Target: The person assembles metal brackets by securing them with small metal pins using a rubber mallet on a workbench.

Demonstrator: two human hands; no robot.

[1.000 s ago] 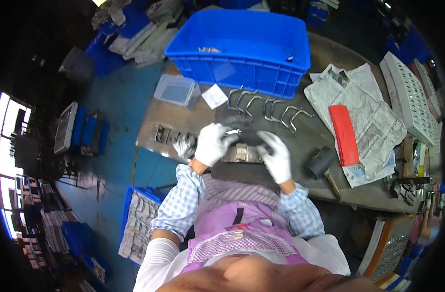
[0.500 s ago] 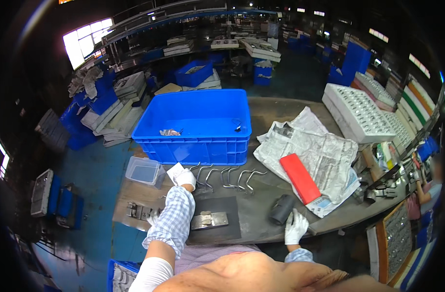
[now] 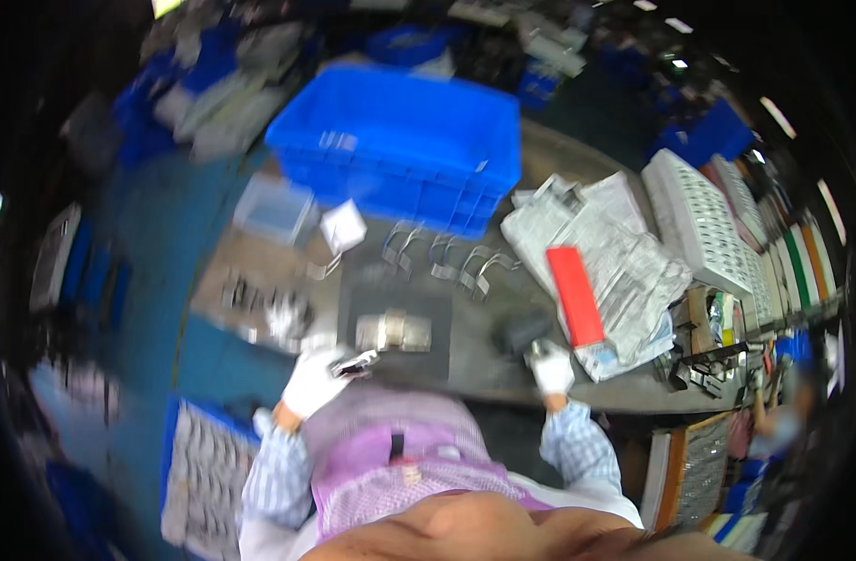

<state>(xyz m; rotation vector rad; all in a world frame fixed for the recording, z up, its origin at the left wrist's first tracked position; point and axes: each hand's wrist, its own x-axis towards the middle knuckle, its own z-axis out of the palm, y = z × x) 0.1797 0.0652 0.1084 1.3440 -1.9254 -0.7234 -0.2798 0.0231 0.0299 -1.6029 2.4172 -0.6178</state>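
Observation:
My left hand [image 3: 316, 381], in a white glove, is at the table's near edge. Its fingers are closed on a small shiny metal part [image 3: 356, 365]. Just beyond it, a metal block fixture [image 3: 393, 332] sits on a dark mat [image 3: 437, 365]. My gloved right hand [image 3: 551, 369] is beside a black cylinder [image 3: 524, 332]. Its fingers are curled, and a small dark bit shows at their tips, too blurred to name. Several bent metal rods [image 3: 444, 257] lie in a row below the blue crate. A white square piece [image 3: 344, 227] rests left of them.
At the back stands a large blue crate [image 3: 391, 173], with a clear plastic box [image 3: 274, 210] to its left. A red bar [image 3: 575, 294] lies on newspaper [image 3: 624, 252]. White foam trays [image 3: 695, 220] stand far right. Metal pieces [image 3: 288, 318] lie left; another person [image 3: 783, 421] is at right.
My left hand has left the white square piece, moved toward me and now holds a metal part. My right hand's fingers have curled in beside the cylinder. The view has tilted downward.

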